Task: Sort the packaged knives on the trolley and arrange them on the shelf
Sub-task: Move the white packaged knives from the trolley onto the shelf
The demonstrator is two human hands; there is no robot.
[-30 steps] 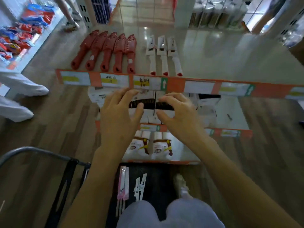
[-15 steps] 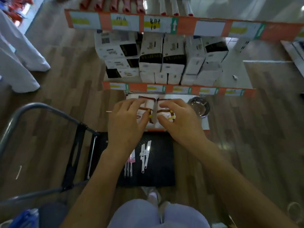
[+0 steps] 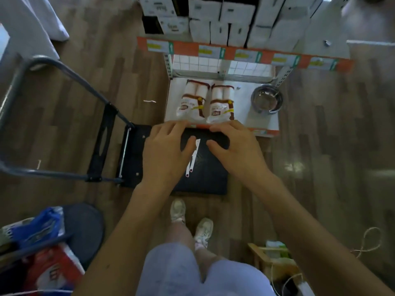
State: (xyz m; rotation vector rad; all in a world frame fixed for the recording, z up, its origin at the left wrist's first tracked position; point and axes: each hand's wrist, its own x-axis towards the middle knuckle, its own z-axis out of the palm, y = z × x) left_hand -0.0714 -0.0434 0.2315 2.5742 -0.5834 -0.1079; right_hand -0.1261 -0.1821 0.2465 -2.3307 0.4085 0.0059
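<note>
Head view looks straight down at your two hands over the trolley (image 3: 209,178). Your left hand (image 3: 164,154) and right hand (image 3: 237,150) hang side by side, palms down, fingers (image 3: 177,127) loosely spread and gripping nothing. Between your two thumbs lie the packaged knives (image 3: 193,155), slim white packs flat on the trolley's black deck, partly hidden under your left hand. Whether either hand touches the deck cannot be told. Just beyond your hands is the lowest shelf (image 3: 243,92). It holds two white pouches with brown bands (image 3: 193,99) side by side and a steel bowl (image 3: 266,100) to their right. White boxes (image 3: 213,18) fill the shelf above.
</note>
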